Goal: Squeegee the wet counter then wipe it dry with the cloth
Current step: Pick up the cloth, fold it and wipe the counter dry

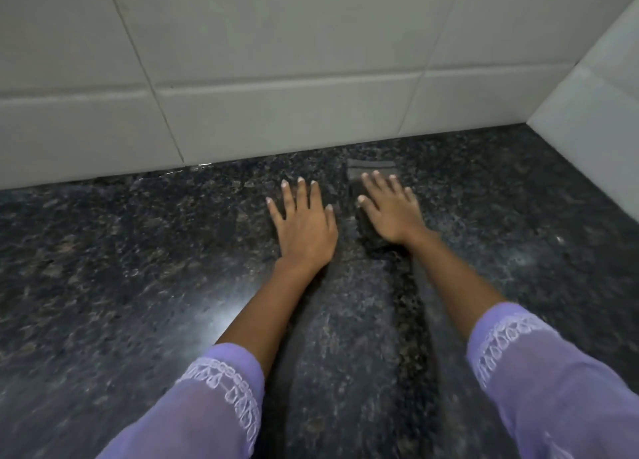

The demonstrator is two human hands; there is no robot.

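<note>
Granite desk (138,268): wiping stage. Your right hand (390,213), fingers spread, presses the cloth (370,173); left hand (304,223) flat beside it.

- Back wall (276,61): large pale tiles with thin dark grout lines, meeting the bench along its far edge.
- Side wall (594,88): same pale tiles, forming a corner at right.
- Bench (121,251): dark speckled granite, glossy, with a bright light reflection near centre-left.
</note>
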